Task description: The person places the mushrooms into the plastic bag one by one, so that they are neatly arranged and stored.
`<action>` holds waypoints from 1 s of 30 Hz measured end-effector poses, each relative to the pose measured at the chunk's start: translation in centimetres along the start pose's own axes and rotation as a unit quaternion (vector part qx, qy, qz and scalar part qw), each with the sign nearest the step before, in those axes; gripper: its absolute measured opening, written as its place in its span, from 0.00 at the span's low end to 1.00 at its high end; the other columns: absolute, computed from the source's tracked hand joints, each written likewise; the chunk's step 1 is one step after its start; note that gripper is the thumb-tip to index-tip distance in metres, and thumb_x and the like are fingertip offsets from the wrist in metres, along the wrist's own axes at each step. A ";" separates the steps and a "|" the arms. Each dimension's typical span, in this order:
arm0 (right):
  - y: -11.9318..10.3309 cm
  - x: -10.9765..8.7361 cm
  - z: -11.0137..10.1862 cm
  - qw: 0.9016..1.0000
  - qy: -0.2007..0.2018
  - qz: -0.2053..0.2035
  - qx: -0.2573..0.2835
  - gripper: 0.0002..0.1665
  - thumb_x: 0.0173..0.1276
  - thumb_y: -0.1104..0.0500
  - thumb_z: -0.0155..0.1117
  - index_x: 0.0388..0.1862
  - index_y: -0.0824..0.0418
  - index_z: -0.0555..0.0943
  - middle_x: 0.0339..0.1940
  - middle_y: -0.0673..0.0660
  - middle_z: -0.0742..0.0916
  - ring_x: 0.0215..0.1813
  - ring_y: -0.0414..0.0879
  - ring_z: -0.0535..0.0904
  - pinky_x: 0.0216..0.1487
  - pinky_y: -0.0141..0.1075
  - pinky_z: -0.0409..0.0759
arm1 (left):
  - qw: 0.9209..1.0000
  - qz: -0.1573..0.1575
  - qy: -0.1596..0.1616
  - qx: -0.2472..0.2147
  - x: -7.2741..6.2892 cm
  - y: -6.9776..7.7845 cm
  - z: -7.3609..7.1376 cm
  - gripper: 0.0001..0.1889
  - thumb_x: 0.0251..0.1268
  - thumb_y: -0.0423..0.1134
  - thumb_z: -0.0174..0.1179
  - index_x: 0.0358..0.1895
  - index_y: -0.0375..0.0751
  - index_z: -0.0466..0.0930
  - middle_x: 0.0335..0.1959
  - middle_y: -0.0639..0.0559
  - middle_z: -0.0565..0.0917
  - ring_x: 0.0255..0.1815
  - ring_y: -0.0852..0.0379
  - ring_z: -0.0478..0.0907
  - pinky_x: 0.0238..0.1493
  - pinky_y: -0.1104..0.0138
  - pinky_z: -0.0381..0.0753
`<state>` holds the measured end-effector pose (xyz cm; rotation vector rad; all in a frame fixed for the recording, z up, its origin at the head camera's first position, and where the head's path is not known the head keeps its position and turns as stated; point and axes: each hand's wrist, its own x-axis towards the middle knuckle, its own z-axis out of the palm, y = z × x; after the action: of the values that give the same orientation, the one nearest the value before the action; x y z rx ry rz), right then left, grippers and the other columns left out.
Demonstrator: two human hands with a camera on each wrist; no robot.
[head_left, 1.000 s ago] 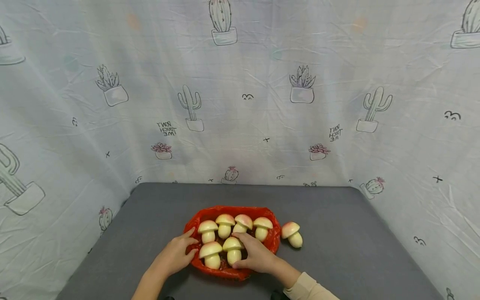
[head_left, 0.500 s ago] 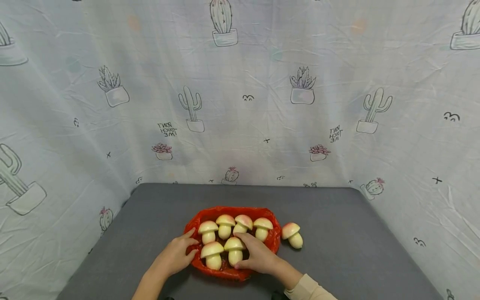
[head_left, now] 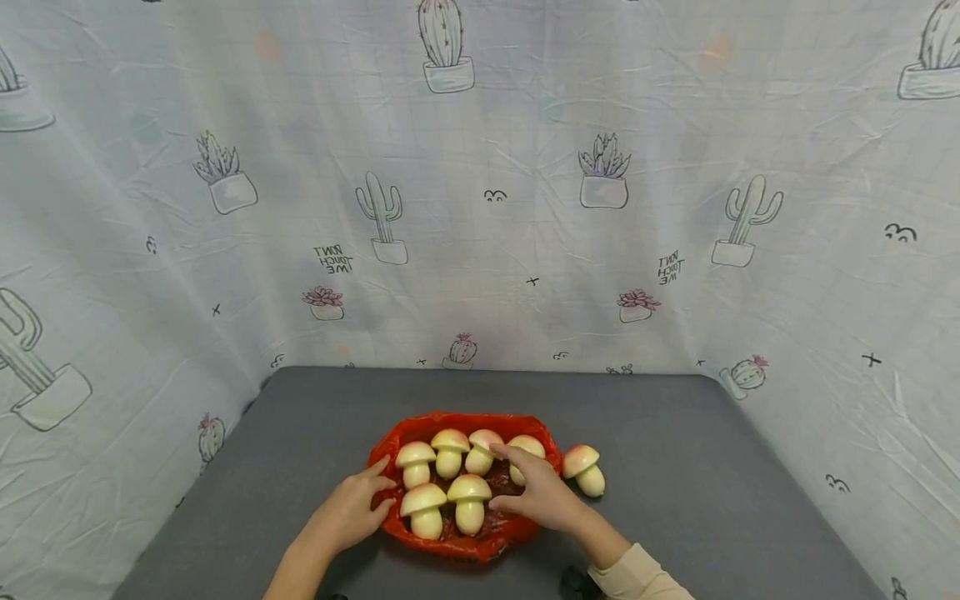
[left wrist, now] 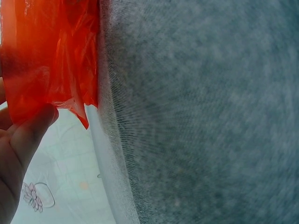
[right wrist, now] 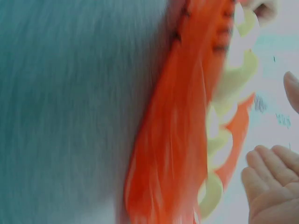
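Observation:
An open red plastic bag (head_left: pixel 491 542) lies on the grey table, its sides standing up round several toy mushrooms. At its left side my left hand (head_left: pixel 348 510) pinches the plastic, with the thumb (left wrist: pixel 37 126) outside and fingers behind the bag wall in the left wrist view. Over the right part hovers my right hand (head_left: pixel 546 493), thumb and fingers apart and holding nothing. Nearest its thumb stands a front-row mushroom (head_left: pixel 470 502), with another mushroom (head_left: pixel 424 510) to its left. The right hand's fingers partly cover the mushroom at the back right (head_left: pixel 527 446).
Outside the bag, just to its right, a single mushroom (head_left: pixel 583 469) lies tilted on the grey table (head_left: pixel 675 500). A pale curtain (head_left: pixel 480 233) with cactus prints surrounds the table's back and sides. A dark object (head_left: pixel 576 583) shows beside the right sleeve.
My right hand has let go of the right front mushroom and moved right and slightly up. That mushroom stays in the bag, shifted barely to the right. The left hand keeps its place.

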<state>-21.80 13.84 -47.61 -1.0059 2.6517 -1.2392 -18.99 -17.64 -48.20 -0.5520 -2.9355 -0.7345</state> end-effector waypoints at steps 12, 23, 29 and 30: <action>3.1 -2.2 -6.2 0.998 0.049 -0.012 -0.036 0.42 0.58 0.56 0.71 0.70 0.59 0.65 0.64 0.58 0.76 0.53 0.51 0.79 0.55 0.50 0.75 | 1.000 -0.005 0.005 0.001 0.1 0.0 0.2 0.11 0.57 0.33 0.64 0.43 0.34 0.85 0.62 0.31 0.73 0.56 0.38 0.77 0.51 0.50 0.78; 6.3 -3.6 -8.8 0.999 0.020 -0.014 -0.044 0.41 0.58 0.57 0.70 0.70 0.59 0.65 0.68 0.61 0.72 0.69 0.61 0.66 0.60 0.59 0.69 | 1.000 -0.009 0.003 0.002 0.0 0.1 0.1 0.11 0.57 0.34 0.64 0.43 0.35 0.85 0.62 0.32 0.73 0.56 0.37 0.77 0.51 0.50 0.78; 7.7 -4.2 -8.8 0.999 -0.014 0.006 -0.039 0.45 0.59 0.57 0.70 0.73 0.61 0.61 0.71 0.64 0.68 0.70 0.63 0.62 0.61 0.58 0.68 | 1.000 -0.003 0.000 0.004 0.0 0.0 0.1 0.12 0.57 0.33 0.64 0.44 0.34 0.85 0.62 0.31 0.73 0.55 0.38 0.77 0.50 0.51 0.79; 7.9 -4.3 -8.7 0.999 -0.015 0.006 -0.037 0.45 0.59 0.58 0.70 0.73 0.61 0.60 0.71 0.64 0.68 0.70 0.63 0.62 0.62 0.56 0.68 | 1.000 -0.003 0.002 0.006 0.1 0.0 0.1 0.12 0.57 0.33 0.64 0.44 0.34 0.85 0.62 0.31 0.73 0.55 0.38 0.77 0.50 0.51 0.79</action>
<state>-25.27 25.83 -48.15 -1.0081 2.6950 -1.1205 -19.04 -17.55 -48.30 -0.5410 -2.9373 -0.7183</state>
